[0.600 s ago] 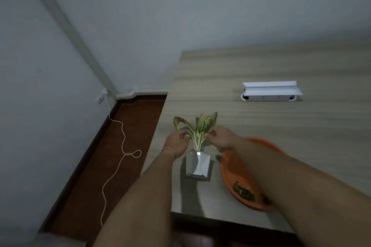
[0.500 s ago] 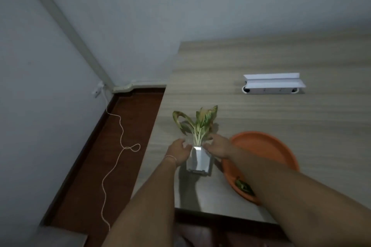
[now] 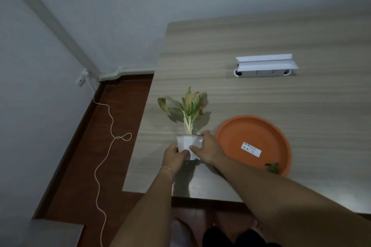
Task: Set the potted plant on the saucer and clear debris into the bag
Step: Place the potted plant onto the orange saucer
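One wood-grain desk (image 3: 261, 96), pushed against the wall. It carries everything noted below.

One orange saucer (image 3: 236, 126), round and shallow, just to the right of the right hand. A white sticker (image 3: 251, 149) sits near its centre. The middle is bare, so there is room for the pot.

One white power strip housing (image 3: 266, 65), lid raised, well beyond both hands toward the wall. Not part of the job.

One potted plant (image 3: 187, 124): white faceted pot, a handful of variegated leaves, some yellowed and browning. It stands upright on the desk, or barely off it; cannot tell which. Not yet on the saucer.

Left hand (image 3: 174, 158) curled against the pot's near-left side. Right hand (image 3: 208, 149) wrapped round its right side, thumb across the front. Both are closed on the pot. The two-sided grip low on the body likely keeps it level and the soil in during the short shift right.

One small clump of green debris (image 3: 272, 167) on the saucer's near rim, right of the right hand. It looks like clippings meant for the bag.

No bag in view.

One white cable (image 3: 108, 126) trails over the floor, left of the left hand.
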